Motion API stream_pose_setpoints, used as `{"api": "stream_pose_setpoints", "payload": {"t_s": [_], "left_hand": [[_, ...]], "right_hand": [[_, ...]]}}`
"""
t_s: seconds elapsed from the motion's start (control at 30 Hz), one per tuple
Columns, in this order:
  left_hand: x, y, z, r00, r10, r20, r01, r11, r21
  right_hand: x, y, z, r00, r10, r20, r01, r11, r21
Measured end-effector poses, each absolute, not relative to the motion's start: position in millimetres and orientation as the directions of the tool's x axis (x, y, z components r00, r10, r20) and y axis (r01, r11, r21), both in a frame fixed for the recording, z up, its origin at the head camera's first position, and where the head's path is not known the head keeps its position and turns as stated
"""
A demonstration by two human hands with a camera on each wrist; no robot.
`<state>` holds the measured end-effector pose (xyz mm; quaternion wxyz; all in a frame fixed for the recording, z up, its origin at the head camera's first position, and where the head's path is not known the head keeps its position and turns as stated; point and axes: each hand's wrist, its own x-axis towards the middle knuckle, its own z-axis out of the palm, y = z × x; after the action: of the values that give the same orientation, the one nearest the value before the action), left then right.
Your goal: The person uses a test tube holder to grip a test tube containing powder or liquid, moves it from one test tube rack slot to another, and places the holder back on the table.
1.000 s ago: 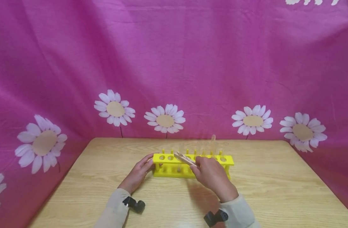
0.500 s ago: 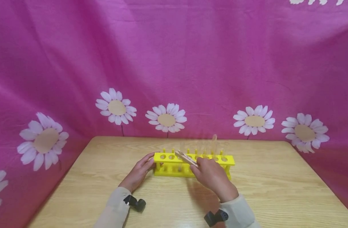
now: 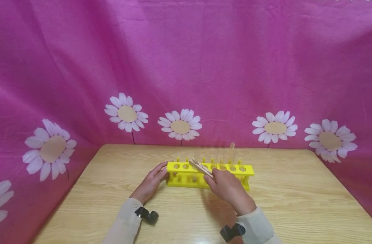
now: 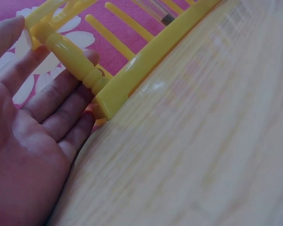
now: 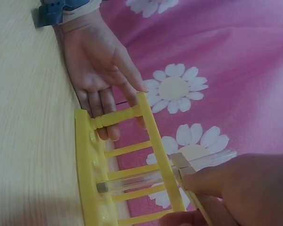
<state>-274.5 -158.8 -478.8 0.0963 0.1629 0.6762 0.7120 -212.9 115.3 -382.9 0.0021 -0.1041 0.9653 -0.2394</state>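
Plainly, a person's two bare hands work at a yellow test-tube rack [image 3: 186, 185] on a wood-grain surface [image 3: 295, 189]. The left hand [image 3: 150, 181] holds the rack's left end, its fingers bent lightly behind the end post [image 4: 68, 56] and the thumb at the corner of the top plate [image 5: 155, 132]. The right hand [image 3: 230, 188] has its fingers clamped on a wooden holder [image 3: 201, 167], which slants across the top plate.

The holder's tip meets a clear tube [image 5: 134, 182] just above the plate. The tube stands in the rack, apparently in the third hole from the left, its dark lower end down by the base. (What makes that end dark cannot be told.) Other clear tubes [image 3: 232, 152] stand farther right in the rack. Behind hangs a pink cloth printed with daisies.

The step in hand looks to be working the holder at the tube's upper part while the left hand steadies the rack. Whether the holder's jaws have closed on the glass is unclear. The next move seems to call for a sure, gentle grip, the rack held firm, and motion straight along the hole, so that the tube does not knock the plate.
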Motion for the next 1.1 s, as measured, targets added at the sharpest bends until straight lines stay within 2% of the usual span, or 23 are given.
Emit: {"api": "stream_pose_setpoints", "payload": {"t_s": [0.23,0.5,0.93,1.1], "left_hand": [[-274.3,-160.7,-477.0,-0.934,0.347,0.084,0.073,-0.045,0.996],[-276.6,-157.9,-477.4,-0.919,0.377,0.116,0.097,-0.070,0.993],[-275.5,-156.0,-476.9,-0.930,0.354,0.100,0.082,-0.066,0.994],[-274.1,-156.4,-476.8,-0.929,0.356,0.098,0.083,-0.057,0.995]], "right_hand": [[-214.1,111.9,-384.5,-0.977,-0.211,0.022,-0.197,0.863,-0.466],[-213.0,114.9,-384.6,-0.976,-0.217,0.025,-0.205,0.870,-0.448],[-212.8,119.2,-382.3,-0.976,-0.217,-0.031,-0.174,0.854,-0.491],[-212.2,118.5,-383.0,-0.973,-0.231,0.004,-0.207,0.864,-0.458]]}}
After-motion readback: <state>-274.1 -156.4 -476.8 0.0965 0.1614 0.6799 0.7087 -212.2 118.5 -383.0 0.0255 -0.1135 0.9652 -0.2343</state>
